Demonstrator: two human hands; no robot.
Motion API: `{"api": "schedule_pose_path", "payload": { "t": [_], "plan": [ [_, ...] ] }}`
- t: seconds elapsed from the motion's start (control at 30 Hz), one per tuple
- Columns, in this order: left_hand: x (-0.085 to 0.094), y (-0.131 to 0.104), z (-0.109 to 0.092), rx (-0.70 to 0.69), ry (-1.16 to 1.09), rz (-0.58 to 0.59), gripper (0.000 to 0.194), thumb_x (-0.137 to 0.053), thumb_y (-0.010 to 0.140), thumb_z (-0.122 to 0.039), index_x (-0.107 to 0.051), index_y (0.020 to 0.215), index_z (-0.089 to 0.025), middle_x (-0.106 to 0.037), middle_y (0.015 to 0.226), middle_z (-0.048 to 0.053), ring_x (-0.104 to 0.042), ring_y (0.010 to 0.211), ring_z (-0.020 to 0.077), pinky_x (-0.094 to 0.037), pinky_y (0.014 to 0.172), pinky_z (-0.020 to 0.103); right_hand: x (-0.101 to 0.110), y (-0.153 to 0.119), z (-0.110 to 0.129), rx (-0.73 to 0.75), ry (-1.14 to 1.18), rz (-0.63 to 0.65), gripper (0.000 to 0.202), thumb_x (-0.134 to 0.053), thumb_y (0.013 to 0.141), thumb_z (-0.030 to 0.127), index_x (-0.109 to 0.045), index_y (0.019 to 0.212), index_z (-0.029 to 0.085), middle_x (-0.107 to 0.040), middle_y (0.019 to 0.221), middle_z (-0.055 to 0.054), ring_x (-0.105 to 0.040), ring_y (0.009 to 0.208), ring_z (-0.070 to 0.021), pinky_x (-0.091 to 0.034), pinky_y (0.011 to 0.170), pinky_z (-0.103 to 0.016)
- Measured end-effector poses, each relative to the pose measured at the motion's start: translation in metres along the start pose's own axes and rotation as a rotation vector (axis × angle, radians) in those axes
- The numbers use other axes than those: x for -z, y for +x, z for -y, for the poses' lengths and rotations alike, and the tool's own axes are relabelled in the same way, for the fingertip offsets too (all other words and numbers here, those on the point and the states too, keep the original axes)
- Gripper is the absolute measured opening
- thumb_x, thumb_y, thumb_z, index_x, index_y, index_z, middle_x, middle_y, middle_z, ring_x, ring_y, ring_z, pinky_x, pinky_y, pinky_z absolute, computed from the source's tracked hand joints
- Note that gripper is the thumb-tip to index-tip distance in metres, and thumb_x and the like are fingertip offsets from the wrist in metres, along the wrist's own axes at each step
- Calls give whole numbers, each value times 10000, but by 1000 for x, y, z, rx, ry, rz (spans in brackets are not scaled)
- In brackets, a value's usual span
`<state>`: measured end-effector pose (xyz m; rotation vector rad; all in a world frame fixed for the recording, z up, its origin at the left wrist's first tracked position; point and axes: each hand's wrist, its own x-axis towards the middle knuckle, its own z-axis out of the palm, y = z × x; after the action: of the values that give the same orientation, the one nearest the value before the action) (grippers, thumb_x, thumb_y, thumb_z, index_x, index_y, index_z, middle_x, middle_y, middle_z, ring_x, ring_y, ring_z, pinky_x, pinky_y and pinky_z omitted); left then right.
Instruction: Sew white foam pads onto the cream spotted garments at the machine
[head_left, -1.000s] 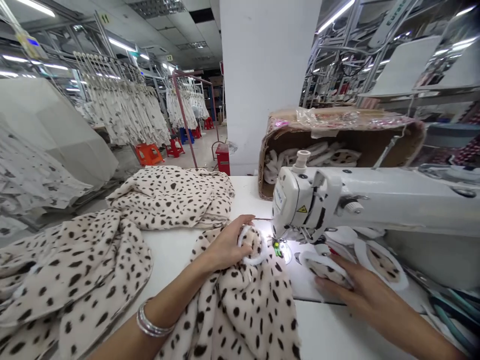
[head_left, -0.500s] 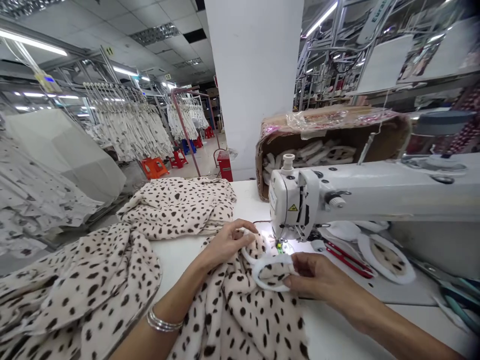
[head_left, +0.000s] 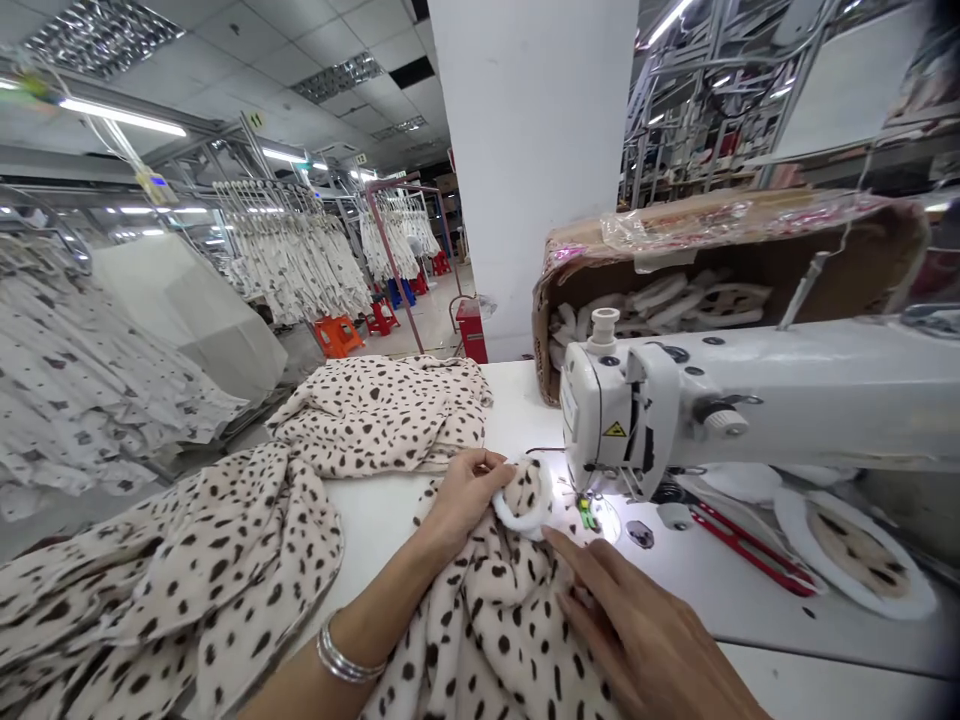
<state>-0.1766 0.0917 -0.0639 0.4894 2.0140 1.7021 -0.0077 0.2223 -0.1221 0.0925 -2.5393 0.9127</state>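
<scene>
A spotted oval fabric piece with a fluffy white border [head_left: 523, 520] lies on top of the cream, dark-spotted plush cloth [head_left: 495, 610]. My left hand [head_left: 466, 500] pinches the left edge of this oval between thumb and fingers. To its right, my right hand [head_left: 626, 610] has its fingers stretched out, with the index fingertip at the oval's lower right rim and the rest over the spotted cloth. Just beyond the oval is the sewing machine's green presser foot [head_left: 587, 513], lit by the lamp. The cloth's part beneath my right hand is hidden.
The white sewing machine [head_left: 615, 410] stands at the right. Red-handled tweezers [head_left: 757, 550] and another white-edged oval [head_left: 855, 550] lie under its arm. Behind it is a cardboard box [head_left: 551, 300] of similar pieces. More spotted cloth [head_left: 382, 415] is piled left.
My right hand held a white-edged oval beside the first; now its fingers are extended and only one oval shows between the hands. The view has shifted, with the machine further right.
</scene>
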Motion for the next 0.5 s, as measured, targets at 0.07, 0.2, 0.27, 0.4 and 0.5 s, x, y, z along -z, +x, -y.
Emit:
{"api": "schedule_pose_path", "payload": {
  "t": [0.07, 0.2, 0.27, 0.4, 0.5],
  "plan": [
    [-4, -3, -1, 8, 3, -20, 318, -725, 716, -408, -533, 651, -163, -576, 823, 41, -517, 679, 138, -421, 613, 260, -2, 1, -3, 96, -148, -13, 506, -375, 990, 298, -287, 1488, 298, -624, 986, -66, -661, 740, -179, -532, 522, -260],
    [-10, -6, -1, 35, 16, -58, 298, -716, 728, -394, -534, 652, -171, -579, 872, 63, -535, 748, 165, -433, 643, 268, -2, 13, -5, 154, -251, -66, 501, -346, 1004, 273, -270, 1498, 237, -620, 987, -80, -657, 652, -155, -503, 454, -229],
    [-12, -7, 1, 35, 16, -64, 299, -711, 736, -399, -535, 650, -174, -569, 844, 58, -525, 733, 160, -425, 638, 266, -1, 17, -5, 166, -262, -83, 451, -334, 1008, 254, -343, 1459, 225, -621, 1019, -85, -654, 629, -138, -497, 454, -217],
    [-13, -6, 5, 19, 7, -30, 311, -714, 725, -408, -522, 647, -176, -511, 719, 16, -467, 641, 132, -383, 591, 253, 4, 25, -4, 261, -455, -94, 400, -338, 968, 158, -488, 1337, 191, -632, 1063, -101, -647, 608, -151, -445, 387, -233],
    [-12, -6, 8, -5, 7, 3, 311, -694, 738, -406, -505, 645, -177, -474, 658, -12, -435, 604, 119, -362, 585, 253, 8, 35, -2, 426, -678, -110, 479, -353, 812, -51, -597, 1175, 143, -662, 922, -80, -645, 614, -169, -422, 377, -243]
  ]
}}
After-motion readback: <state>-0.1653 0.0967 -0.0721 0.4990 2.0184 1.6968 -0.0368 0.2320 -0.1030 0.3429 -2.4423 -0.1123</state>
